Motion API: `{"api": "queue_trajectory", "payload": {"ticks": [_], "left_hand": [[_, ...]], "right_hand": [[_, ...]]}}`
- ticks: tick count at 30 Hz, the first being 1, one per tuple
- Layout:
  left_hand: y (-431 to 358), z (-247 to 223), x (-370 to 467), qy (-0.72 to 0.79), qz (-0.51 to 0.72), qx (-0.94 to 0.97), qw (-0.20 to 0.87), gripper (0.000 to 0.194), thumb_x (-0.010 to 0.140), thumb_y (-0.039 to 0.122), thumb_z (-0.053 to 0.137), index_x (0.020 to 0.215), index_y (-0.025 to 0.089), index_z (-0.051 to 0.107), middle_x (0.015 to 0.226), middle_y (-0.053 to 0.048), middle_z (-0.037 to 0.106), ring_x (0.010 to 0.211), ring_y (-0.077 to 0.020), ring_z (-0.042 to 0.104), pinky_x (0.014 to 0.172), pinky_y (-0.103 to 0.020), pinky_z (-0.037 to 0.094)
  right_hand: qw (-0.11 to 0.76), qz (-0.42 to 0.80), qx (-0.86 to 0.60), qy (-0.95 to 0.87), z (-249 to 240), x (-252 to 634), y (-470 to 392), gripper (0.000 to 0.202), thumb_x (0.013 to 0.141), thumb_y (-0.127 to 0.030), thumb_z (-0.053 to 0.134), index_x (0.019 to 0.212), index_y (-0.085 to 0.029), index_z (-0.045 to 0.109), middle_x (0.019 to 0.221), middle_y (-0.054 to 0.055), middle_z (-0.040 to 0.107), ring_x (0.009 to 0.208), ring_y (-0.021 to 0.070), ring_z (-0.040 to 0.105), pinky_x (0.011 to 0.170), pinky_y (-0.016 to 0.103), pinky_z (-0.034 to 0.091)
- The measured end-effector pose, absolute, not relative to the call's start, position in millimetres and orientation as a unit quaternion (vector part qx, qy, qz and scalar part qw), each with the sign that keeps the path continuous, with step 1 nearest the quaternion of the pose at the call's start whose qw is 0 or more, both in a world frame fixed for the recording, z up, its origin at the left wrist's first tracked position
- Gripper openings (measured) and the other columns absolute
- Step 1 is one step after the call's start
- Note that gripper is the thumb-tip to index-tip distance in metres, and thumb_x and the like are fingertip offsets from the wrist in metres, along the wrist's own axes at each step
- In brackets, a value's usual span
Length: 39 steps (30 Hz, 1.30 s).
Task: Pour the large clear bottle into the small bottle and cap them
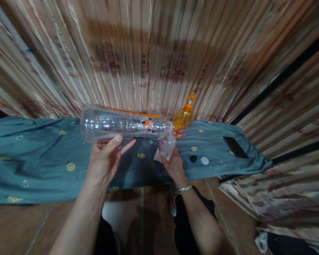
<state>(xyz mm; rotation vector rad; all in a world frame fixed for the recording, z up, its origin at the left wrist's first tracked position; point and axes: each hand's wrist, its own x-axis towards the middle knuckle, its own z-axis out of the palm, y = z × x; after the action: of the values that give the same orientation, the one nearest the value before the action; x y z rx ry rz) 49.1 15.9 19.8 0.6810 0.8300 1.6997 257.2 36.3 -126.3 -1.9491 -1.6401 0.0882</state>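
From my end of the feed, I have the large clear bottle [124,124] lying almost level in the air above the bench [50,148], its neck pointing right. The left hand [103,159] supports it from below, closed lightly around the underside near the base end, thumb against the near side and one finger stretched out along it. The right hand [175,164] is wrapped around the small clear bottle [167,143], which stands roughly upright under the big one's neck; the two mouths are very close, though I can't tell whether they touch, or how much liquid is in either. I take this to be a pour from large to small. To do it well, I would settle the neck squarely over the small opening, then raise the base end little by little, so that the flow stays thin and air can get in. The left grip sits far back, so I'd want those fingers wrapped more firmly before tilting. The right should steady without squeezing, since thin plastic would probably give and spill. I'd also mind the orange pump bottle [183,123] just behind; the black cap [193,158] and white cap [204,160] lie safely to the right.
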Motion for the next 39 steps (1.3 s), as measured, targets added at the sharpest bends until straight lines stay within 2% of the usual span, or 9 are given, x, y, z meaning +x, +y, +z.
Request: {"api": "queue_trajectory", "payload": {"ticks": [8,18,25,31,39], "left_hand": [[13.9,21.9,49.4,0.349,0.713,0.281,0.539,0.032,0.046,0.022,0.098,0.067,0.022,0.073,0.069,0.004,0.069,0.081,-0.0169,0.068,0.084,-0.05,0.065],[15.2,19.7,49.4,0.343,0.713,0.281,0.543,0.029,0.052,0.02,0.095,0.069,0.02,0.072,0.067,0.005,0.068,0.084,-0.0188,0.069,0.088,-0.052,0.063],[15.1,18.7,47.5,0.344,0.707,0.293,0.544,0.025,0.056,0.019,0.092,0.071,0.021,0.072,0.069,0.004,0.07,0.087,-0.0205,0.07,0.093,-0.054,0.061],[14.6,20.3,48.1,0.35,0.706,0.297,0.539,0.027,0.056,0.02,0.092,0.071,0.021,0.07,0.07,0.004,0.07,0.089,-0.0217,0.071,0.097,-0.057,0.057],[14.7,20.7,48.9,0.344,0.711,0.294,0.538,0.027,0.053,0.02,0.094,0.069,0.022,0.072,0.069,0.005,0.07,0.078,-0.0165,0.068,0.091,-0.055,0.062]], "right_hand": [[0.299,0.031,-0.722,-0.623,-129.8,257.4,36.7,0.063,0.09,-0.035,0.064,0.137,-0.004,0.038,0.111,0.024,0.071,0.099,0.0304,0.073,0.083,0.038,0.057],[0.32,0.033,-0.712,-0.624,-131.7,258.5,37.0,0.054,0.089,-0.034,0.064,0.132,-0.012,0.04,0.11,0.02,0.072,0.097,0.0284,0.074,0.081,0.038,0.057],[0.298,0.034,-0.722,-0.624,-125.1,256.9,34.5,0.058,0.09,-0.034,0.063,0.134,-0.005,0.039,0.113,0.025,0.071,0.1,0.0302,0.074,0.083,0.038,0.056],[0.288,0.05,-0.725,-0.623,-117.4,255.5,32.9,0.057,0.09,-0.031,0.066,0.133,-0.002,0.041,0.106,0.023,0.073,0.097,0.0303,0.075,0.082,0.037,0.057],[0.284,0.038,-0.735,-0.615,-120.4,254.5,33.8,0.06,0.09,-0.033,0.066,0.136,-0.003,0.04,0.108,0.022,0.073,0.096,0.029,0.074,0.083,0.036,0.056]]}}
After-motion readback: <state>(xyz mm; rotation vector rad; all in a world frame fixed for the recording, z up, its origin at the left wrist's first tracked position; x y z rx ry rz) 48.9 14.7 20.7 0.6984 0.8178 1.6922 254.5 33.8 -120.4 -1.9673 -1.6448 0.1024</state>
